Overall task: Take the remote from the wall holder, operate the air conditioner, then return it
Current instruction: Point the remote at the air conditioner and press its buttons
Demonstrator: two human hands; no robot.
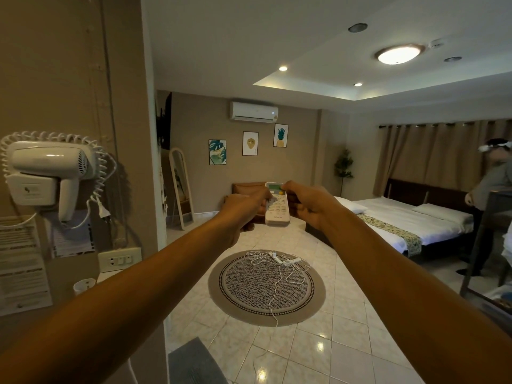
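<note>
Beige bedroom walls frame our remote (277, 204), raised at arm's length with its face toward us and its top aimed at the air conditioner (253, 111) high on the far wall, presumably so the signal reaches it. Our left hand (243, 210) closes around its left edge, thumb on the keys, while our right hand (310, 202) pinches its upper right corner, above the round rug (266, 284) and tiled floor (327, 345).

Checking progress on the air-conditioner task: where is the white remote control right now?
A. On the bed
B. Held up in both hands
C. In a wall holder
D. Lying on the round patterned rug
B: the white remote control is gripped between the left hand and right hand, raised below the white wall-mounted air conditioner.
</note>
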